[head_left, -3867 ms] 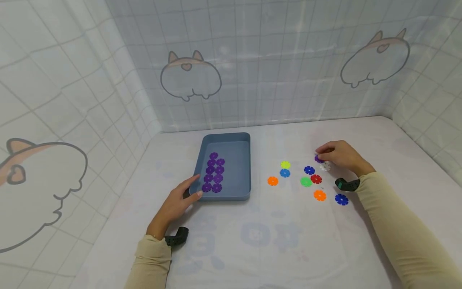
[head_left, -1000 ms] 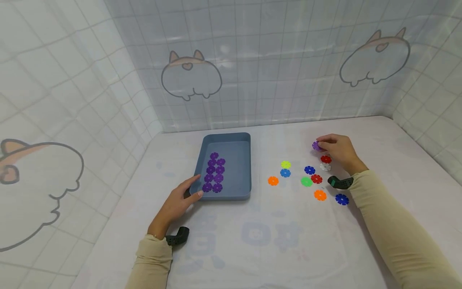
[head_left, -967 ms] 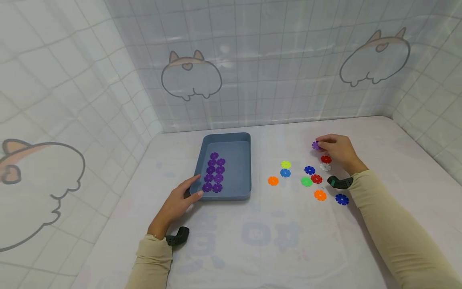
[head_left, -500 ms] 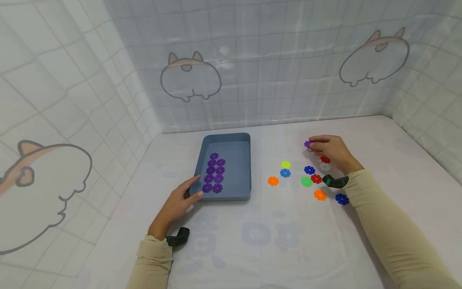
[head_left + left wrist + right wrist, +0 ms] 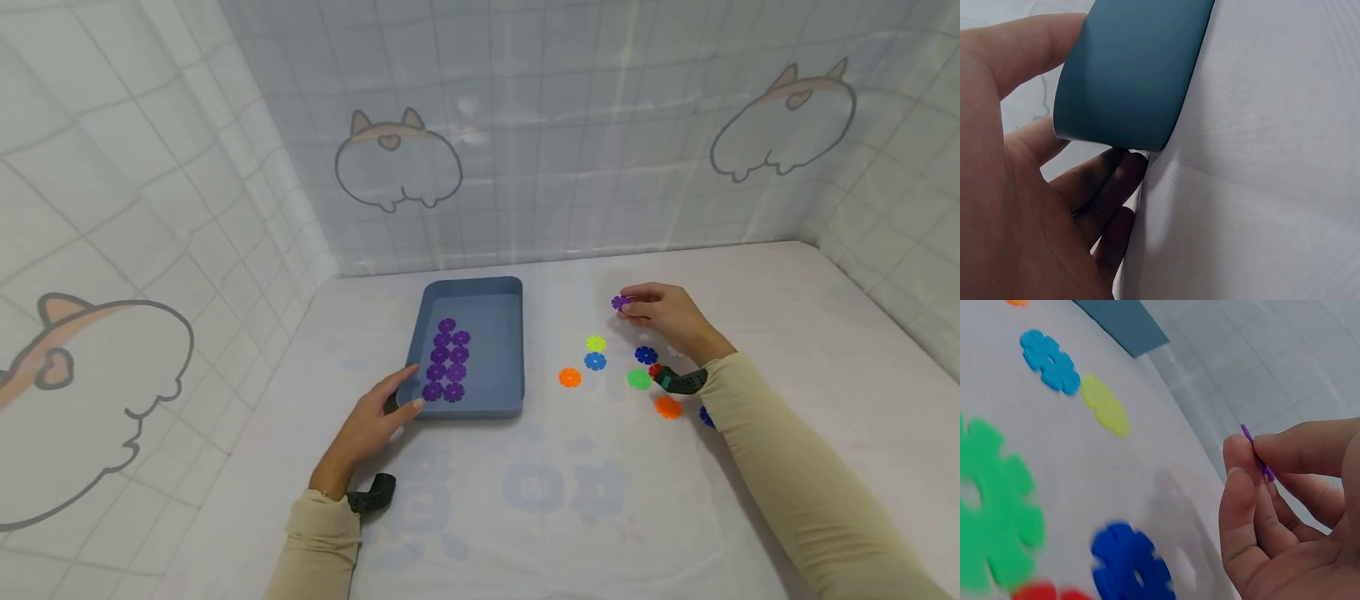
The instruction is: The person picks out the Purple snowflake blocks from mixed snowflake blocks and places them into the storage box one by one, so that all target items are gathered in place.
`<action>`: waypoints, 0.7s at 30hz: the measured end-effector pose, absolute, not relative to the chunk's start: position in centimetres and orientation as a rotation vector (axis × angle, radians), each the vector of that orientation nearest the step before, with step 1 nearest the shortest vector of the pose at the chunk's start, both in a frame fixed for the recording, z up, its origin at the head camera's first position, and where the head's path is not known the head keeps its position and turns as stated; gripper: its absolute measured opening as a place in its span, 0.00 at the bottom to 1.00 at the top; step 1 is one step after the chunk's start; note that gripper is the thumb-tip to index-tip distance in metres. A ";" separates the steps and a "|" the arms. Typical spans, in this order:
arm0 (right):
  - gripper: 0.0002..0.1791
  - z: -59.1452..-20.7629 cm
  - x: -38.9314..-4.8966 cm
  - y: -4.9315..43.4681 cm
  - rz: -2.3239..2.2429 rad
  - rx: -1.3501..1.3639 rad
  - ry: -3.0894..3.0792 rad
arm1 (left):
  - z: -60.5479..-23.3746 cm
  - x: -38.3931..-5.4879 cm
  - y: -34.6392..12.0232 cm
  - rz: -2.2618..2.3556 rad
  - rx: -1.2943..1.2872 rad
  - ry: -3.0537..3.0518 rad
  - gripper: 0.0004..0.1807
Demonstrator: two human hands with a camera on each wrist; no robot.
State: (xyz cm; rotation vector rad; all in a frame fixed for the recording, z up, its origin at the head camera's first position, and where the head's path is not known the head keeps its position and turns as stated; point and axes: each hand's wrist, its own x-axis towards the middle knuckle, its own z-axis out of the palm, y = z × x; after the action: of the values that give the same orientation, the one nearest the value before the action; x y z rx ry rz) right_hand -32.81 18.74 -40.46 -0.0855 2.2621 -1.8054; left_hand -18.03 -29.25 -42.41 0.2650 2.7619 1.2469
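Observation:
My left hand point(image 5: 369, 427) holds the near left corner of a blue-grey tray point(image 5: 510, 413). Its thumb and index finger reach over the rim, and in the left wrist view the other fingers lie against the outer wall of the tray point(image 5: 1129, 75). Inside the tray, several purple snowflake discs point(image 5: 438, 355) lie in two columns at the left side. Above the table at the right, my right hand point(image 5: 667, 315) pinches one purple snowflake disc point(image 5: 619, 303) between thumb and fingers. Edge-on, that disc point(image 5: 1262, 464) shows in the right wrist view.
Loose snowflake discs lie right of the tray: a yellow one point(image 5: 596, 343), a light blue one point(image 5: 596, 361), orange ones point(image 5: 570, 377), a green one point(image 5: 639, 379) and dark blue ones point(image 5: 646, 355). The right wrist device partly covers a red disc point(image 5: 655, 371). A tiled-pattern curtain point(image 5: 585, 150) closes the back.
My right hand has picked a purple disc from the pile, uncovering a red disc there, then carried it left toward the tray. My left hand has stayed at the tray corner.

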 end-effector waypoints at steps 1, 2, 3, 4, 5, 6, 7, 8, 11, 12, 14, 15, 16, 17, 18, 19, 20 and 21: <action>0.26 -40.4 -32.8 18.4 -1.810 -0.097 2.261 | -42.3 -18.0 -29.2 1.245 0.273 2.764 0.37; 0.25 -40.4 -32.9 18.1 -1.818 -0.104 2.260 | -42.2 -17.9 -29.2 1.241 0.280 2.768 0.37; 0.25 -40.4 -33.0 17.8 -1.827 -0.106 2.256 | -42.2 -17.9 -29.2 1.245 0.279 2.769 0.37; 0.24 -40.3 -33.1 17.5 -1.836 -0.106 2.254 | -42.2 -17.9 -29.2 1.245 0.283 2.772 0.37; 0.24 -40.3 -33.1 17.2 -1.838 -0.105 2.253 | -42.1 -17.9 -29.2 1.244 0.283 2.774 0.37; 0.24 -40.3 -33.2 16.9 -1.836 -0.106 2.250 | -42.1 -17.8 -29.2 1.244 0.283 2.774 0.37; 0.23 -40.3 -33.2 16.7 -1.843 -0.102 2.238 | -42.0 -17.8 -29.1 1.243 0.281 2.773 0.37; 0.23 -40.4 -33.2 16.4 -1.843 -0.095 2.231 | -42.1 -17.8 -29.2 1.244 0.273 2.770 0.37; 0.23 -40.5 -33.1 15.6 -1.822 -0.104 2.214 | -42.3 -17.7 -29.2 1.241 0.266 2.770 0.38; 0.24 -40.5 -33.1 15.3 -1.815 -0.114 2.206 | -42.3 -17.7 -29.1 1.241 0.266 2.771 0.38; 0.25 -40.5 -33.0 14.6 -1.821 -0.150 2.184 | -42.5 -17.7 -29.1 1.240 0.267 2.777 0.38; 0.25 -40.5 -32.9 14.3 -1.826 -0.165 2.171 | -42.6 -17.7 -29.1 1.238 0.269 2.780 0.37; 0.24 -40.4 -32.8 13.9 -1.838 -0.179 2.156 | -42.6 -17.6 -29.1 1.237 0.268 2.781 0.37; 0.24 -40.4 -32.8 13.6 -1.847 -0.189 2.142 | -42.7 -17.6 -29.1 1.237 0.264 2.782 0.38; 0.24 -40.4 -32.7 13.2 -1.855 -0.200 2.131 | -42.7 -17.5 -29.0 1.238 0.260 2.783 0.38; 0.24 -40.4 -32.6 12.9 -1.863 -0.214 2.125 | -42.7 -17.4 -29.0 1.237 0.259 2.786 0.38; 0.24 -40.5 -32.5 12.5 -1.864 -0.216 2.121 | -42.7 -17.3 -29.0 1.232 0.254 2.789 0.38; 0.24 -40.5 -32.4 12.2 -1.862 -0.210 2.116 | -42.7 -17.2 -29.0 1.228 0.252 2.788 0.38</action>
State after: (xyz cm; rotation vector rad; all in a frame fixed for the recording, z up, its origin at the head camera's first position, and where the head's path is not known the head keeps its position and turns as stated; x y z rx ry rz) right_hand -32.44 12.20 -40.53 -0.2098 2.1158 -1.8616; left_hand -17.18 -29.03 -42.74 0.2524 2.7880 1.2275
